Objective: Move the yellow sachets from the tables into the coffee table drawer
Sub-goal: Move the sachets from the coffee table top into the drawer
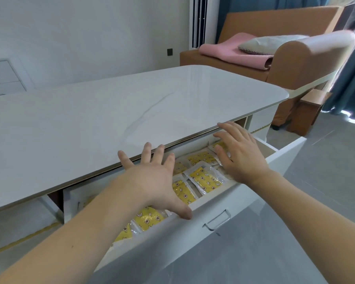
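White marble-look coffee table [103, 111] fills the view, its top bare, an orange sofa [295, 58] at two o'clock. Below its edge the drawer [193, 238] stands pulled out, yellow sachets [205, 179] heaped loose inside from seven o'clock to one o'clock. Both hands hover over the heap, empty: the left hand [152, 181] splayed wide, thumb at the front rim, the right hand [240, 154] flat with fingers spread (apparently pressing packets down). Likely risk: sachets riding high could catch under the tabletop and crumple when the drawer closes, or slip over the rim
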Tool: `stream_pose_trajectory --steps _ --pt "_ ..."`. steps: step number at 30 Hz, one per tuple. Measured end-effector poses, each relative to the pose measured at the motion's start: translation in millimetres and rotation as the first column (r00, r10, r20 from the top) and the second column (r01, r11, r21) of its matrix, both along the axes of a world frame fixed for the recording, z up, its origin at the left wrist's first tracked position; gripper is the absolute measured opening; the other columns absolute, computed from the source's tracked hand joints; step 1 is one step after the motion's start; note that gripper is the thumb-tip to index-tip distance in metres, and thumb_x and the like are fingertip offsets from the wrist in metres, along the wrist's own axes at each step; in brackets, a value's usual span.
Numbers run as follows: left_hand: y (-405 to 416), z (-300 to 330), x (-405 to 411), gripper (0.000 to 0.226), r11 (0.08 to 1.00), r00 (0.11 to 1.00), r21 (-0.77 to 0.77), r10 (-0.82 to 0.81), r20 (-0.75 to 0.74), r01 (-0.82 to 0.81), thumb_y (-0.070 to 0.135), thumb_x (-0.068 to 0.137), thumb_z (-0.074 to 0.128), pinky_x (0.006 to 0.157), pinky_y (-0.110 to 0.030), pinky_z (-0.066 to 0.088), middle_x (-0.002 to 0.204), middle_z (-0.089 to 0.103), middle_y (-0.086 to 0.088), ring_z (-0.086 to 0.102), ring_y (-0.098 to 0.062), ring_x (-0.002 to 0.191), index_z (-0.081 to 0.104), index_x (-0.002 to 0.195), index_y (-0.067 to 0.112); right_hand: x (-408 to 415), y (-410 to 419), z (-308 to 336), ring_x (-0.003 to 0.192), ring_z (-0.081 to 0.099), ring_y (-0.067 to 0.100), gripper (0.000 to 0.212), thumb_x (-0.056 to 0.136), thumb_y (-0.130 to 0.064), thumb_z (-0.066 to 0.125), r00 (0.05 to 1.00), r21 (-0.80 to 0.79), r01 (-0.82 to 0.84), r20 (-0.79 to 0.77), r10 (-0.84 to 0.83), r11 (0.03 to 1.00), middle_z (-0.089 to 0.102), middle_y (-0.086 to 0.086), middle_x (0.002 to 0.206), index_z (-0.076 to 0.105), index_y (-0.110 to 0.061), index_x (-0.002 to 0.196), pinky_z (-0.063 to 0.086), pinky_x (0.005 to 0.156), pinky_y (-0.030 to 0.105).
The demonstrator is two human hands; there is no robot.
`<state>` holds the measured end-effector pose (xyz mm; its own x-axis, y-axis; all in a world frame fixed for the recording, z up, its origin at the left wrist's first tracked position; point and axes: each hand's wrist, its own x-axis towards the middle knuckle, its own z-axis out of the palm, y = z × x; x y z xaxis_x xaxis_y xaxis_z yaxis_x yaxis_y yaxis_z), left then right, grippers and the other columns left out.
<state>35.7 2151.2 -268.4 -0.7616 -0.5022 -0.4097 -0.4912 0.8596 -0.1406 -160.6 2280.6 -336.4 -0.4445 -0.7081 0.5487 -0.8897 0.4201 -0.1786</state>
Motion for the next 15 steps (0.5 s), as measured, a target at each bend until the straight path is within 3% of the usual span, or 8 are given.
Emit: stream_pose_trajectory --steps 6,11,15 --pt "-22 -3 1 0.148 0.996 0.996 -0.002 0.092 -0.021 -0.092 0.095 0.043 0.056 0.108 -0.074 -0.005 0.160 -0.026 0.004 -0.029 -0.025 0.145 -0.016 0.153 0.028 7 -13 1 0.138 0.037 0.027 0.033 0.097 -0.023 0.045 0.997 -0.068 -0.025 -0.068 0.020 0.997 0.050 0.008 0.143 0.059 -0.011 0.124 0.024 0.116 0.042" --pt "-25 -3 -2 0.145 0.995 0.994 -0.099 0.007 -0.108 -0.018 0.094 0.048 0.056 0.114 -0.067 -0.003 0.164 -0.014 0.001 -0.013 -0.024 0.150 -0.013 0.154 0.023 6 -19 -1 0.145 0.027 0.026 0.042 0.099 -0.033 0.038 1.000 -0.031 0.024 0.003 -0.024 0.999 0.042 0.007 0.151 0.055 -0.014 0.133 0.015 0.120 0.041" --pt "-31 -4 -3 0.148 0.996 0.991 -0.085 0.011 -0.130 -0.022 0.094 0.045 0.057 0.116 -0.062 0.000 0.165 -0.005 -0.001 -0.004 -0.026 0.151 -0.009 0.155 0.021 5 -22 -1 0.146 0.024 0.024 0.045 0.100 -0.036 0.034 0.999 -0.015 0.035 0.019 -0.035 0.999 0.039 0.006 0.153 0.052 -0.016 0.137 0.010 0.120 0.039"
